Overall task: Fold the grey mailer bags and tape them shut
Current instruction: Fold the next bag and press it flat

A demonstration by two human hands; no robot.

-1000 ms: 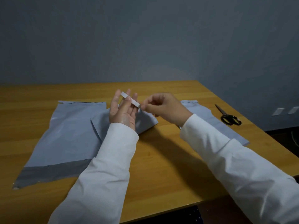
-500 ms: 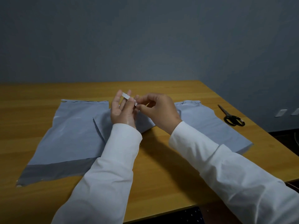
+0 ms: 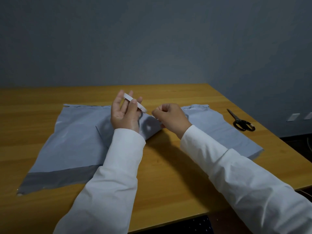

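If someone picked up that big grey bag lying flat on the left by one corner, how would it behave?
The flat grey mailer bag would probably droop: it looks thin and lies limp on the table. Likely very light for its size. Its glossy sheen suggests that it may slide when pushed.

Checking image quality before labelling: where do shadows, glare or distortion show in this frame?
Head view: dim, even light; the arms cast dark shadows on the table; a small sheen on the folded mailer bag; the table's far edge bows from the wide lens.
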